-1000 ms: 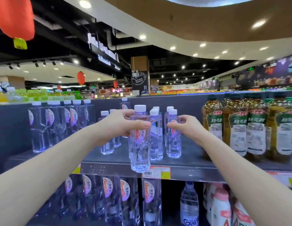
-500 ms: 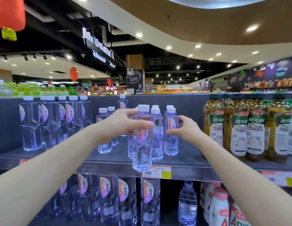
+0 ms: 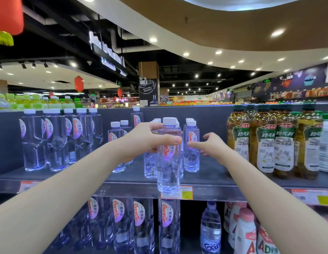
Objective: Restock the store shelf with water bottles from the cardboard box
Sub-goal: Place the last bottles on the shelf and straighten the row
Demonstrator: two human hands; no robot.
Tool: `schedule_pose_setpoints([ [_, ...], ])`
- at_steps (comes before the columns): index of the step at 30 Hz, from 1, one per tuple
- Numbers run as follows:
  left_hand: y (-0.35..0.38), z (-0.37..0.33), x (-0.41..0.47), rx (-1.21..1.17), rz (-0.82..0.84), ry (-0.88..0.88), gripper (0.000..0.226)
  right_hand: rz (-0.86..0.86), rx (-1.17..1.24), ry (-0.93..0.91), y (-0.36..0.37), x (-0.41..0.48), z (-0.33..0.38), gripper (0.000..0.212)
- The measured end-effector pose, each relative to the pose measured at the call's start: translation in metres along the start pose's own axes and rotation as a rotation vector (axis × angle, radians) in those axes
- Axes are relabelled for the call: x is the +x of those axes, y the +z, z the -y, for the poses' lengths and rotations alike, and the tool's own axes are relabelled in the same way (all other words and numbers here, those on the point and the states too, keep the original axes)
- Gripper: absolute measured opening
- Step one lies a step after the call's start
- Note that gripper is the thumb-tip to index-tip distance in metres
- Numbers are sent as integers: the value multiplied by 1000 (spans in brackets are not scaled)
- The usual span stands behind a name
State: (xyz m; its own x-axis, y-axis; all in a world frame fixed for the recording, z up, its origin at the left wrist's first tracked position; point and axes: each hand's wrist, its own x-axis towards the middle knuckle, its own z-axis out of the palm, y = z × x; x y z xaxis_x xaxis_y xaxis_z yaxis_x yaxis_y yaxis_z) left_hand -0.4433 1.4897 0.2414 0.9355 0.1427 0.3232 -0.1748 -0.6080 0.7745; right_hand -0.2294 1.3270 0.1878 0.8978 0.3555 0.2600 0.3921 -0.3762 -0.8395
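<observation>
Supermarket aisle, grey shelf (image 3: 214,180) ahead; left hand (image 3: 143,140) wrapped round the upper body of a water bottle (image 3: 168,167); bottle upright, base at the shelf's front lip, over a price tag (image 3: 185,192); can't tell if it's set down; right hand (image 3: 212,145) loose, fingers spread, just beside the bottle, holding nothing; small water bottles (image 3: 191,147) in rows right behind; tea bottles (image 3: 284,143) to the right.

The left hand (image 3: 141,142) covers part of the held bottle (image 3: 168,167) and the small bottles (image 3: 114,133) behind it; that bottle hides part of the price tag (image 3: 186,192), its print too small to read; the red lantern (image 3: 7,13) is cut off at the top-left corner; the lit sign (image 3: 106,50) is blurred.
</observation>
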Motion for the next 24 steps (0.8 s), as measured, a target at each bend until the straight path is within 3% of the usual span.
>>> schedule_pose_setpoints([
  [2, 5, 0, 1, -5, 20, 3, 28, -67, 47, 2, -2, -13, 2, 81],
  [5, 16, -1, 4, -32, 24, -11, 25, -34, 134, -51, -10, -42, 14, 29],
  [7, 24, -3, 6, -8, 25, -20, 47, 82, 221, -89, -15, -63, 22, 16],
  [8, 27, -3, 7, -1, 10, -29, 49, 148, 268, -104, -16, -71, 24, 18],
  [11, 38, -7, 12, -21, -21, -21, 27, 331, 334, -133, -21, -92, 23, 33],
  [12, 41, -9, 14, -17, -21, -19, 35, 364, 311, -138, -23, -96, 21, 36],
  [14, 47, -11, 18, -7, -6, -14, 77, 383, 224, -148, -26, -105, 21, 43],
  [15, 49, -10, 22, -19, -2, -17, 78, 359, 171, -161, -26, -108, 22, 48],
  [18, 56, -15, 24, -13, -21, -1, 28, 215, 97, -218, -24, -112, 21, 48],
  [24, 57, -19, 24, 39, -58, 31, 32, 194, 187, -247, -25, -100, 13, 58],
])
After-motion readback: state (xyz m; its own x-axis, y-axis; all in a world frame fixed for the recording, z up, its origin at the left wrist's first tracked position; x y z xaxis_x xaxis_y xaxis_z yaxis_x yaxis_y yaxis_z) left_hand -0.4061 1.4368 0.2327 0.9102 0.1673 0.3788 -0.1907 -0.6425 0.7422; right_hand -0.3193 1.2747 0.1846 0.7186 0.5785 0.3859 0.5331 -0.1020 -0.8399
